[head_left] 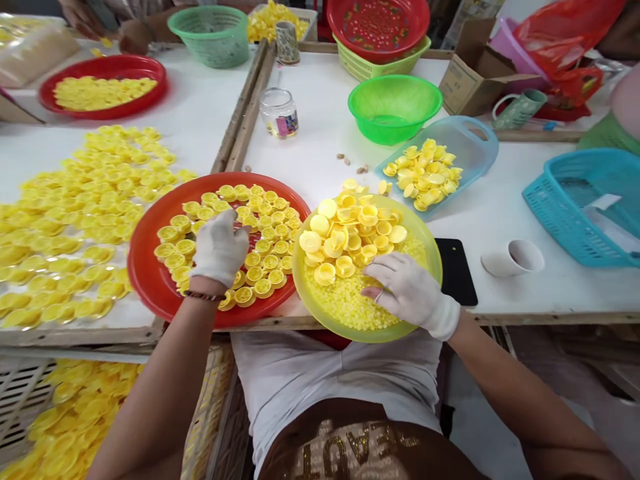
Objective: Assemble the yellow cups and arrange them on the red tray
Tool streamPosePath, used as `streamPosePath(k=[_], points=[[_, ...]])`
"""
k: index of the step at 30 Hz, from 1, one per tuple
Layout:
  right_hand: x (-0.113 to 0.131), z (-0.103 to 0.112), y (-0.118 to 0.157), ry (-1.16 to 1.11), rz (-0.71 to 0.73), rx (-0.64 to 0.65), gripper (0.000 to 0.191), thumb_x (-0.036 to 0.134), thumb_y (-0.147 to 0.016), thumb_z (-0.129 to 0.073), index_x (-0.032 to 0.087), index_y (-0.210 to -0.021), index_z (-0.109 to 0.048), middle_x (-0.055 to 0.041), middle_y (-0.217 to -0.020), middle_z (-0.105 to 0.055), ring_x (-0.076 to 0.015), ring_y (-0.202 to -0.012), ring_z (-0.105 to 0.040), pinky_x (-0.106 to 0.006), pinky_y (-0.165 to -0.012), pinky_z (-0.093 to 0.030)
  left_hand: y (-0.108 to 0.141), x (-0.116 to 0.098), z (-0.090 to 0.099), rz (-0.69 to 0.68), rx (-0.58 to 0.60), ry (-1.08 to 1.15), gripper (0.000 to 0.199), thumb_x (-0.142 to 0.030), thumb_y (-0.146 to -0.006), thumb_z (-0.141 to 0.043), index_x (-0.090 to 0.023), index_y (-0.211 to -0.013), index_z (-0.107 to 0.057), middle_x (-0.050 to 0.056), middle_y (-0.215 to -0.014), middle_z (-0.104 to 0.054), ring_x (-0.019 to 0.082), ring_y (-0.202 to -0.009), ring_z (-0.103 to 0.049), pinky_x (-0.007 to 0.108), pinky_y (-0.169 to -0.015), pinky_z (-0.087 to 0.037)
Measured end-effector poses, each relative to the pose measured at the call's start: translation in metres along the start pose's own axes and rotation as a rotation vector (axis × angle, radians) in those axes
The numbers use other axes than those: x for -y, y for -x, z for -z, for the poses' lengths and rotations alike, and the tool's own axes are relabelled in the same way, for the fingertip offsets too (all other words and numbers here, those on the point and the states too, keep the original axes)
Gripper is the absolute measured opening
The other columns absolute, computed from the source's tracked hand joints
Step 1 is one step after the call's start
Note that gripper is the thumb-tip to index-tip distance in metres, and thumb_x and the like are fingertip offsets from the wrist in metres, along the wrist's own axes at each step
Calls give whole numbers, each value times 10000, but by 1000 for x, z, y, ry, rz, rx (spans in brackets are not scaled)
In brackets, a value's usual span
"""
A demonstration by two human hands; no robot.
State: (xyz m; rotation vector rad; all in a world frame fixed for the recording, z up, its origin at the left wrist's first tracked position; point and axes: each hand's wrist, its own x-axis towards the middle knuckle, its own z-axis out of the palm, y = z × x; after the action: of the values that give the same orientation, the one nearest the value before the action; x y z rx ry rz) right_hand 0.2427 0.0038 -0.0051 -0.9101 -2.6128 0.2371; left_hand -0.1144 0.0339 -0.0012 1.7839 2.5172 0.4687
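Observation:
My left hand (220,247), in a white glove with bare fingertips, is over a red tray (145,267). Its fingers are closed, and whatever they hold is hidden. Rows of small round yellow plastic cups (265,230) stand in that tray, with pieces visible inside them. My right hand (407,290), gloved alike, hovers over a yellow bowl (300,280) with thumb and fingers apart. Pale yellow pellets (345,303) fill the bowl's near side, and loose yellow cup-shaped pieces (345,233) are heaped at its far side, close to my right fingertips.
Many yellow pieces (90,200) spread across the left table. A blue scoop tray (480,143) holds more. Around these stand a green basin (395,110), a glass jar (279,113), a white cup (513,259) and a blue basket (560,220). Another person's hands work at the upper left.

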Motion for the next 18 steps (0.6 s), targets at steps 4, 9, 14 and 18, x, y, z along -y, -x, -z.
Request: streamPosePath(k=[4, 9, 14, 18], points=[[9, -8, -7, 61, 19, 131, 383, 517, -993, -567, 147, -992, -665, -125, -930, -652, -264, -824, -571, -410, -734, -459, 40, -47, 21, -287, -197, 232, 242, -352, -944, -572, -189, -1066, -701, 90, -1085, -731, 255, -1016, -662, 372, -923, -518], [3, -9, -9, -358, -102, 18, 337, 459, -1013, -556, 205, -794, -586, -23, -739, -577, -172, -686, -500, -321, -646, -405, 86, -120, 17, -646, -69, 214, 188, -255, -980, -545, -199, -915, -711, 64, -964, -703, 189, -807, -636, 308, -691, -490], [-9, 11, -14, -1239, -630, -382, 365, 536, -969, -604, 226, -793, -521, 60, -629, -431, -85, -509, -392, -233, -480, -305, 88, -170, -11, -746, 26, -37, 149, -130, -917, -571, -165, -846, -698, 120, -917, -653, 264, -846, -617, 377, -688, -463], [-19, 17, -19, -1700, -835, -473, 438, 581, -889, -702, 223, -789, -471, 91, -597, -397, -56, -436, -339, -189, -399, -249, 91, -180, -8, -773, 43, 41, 157, -68, -884, -567, -167, -819, -669, 130, -993, -649, 281, -926, -617, 421, -782, -481]])
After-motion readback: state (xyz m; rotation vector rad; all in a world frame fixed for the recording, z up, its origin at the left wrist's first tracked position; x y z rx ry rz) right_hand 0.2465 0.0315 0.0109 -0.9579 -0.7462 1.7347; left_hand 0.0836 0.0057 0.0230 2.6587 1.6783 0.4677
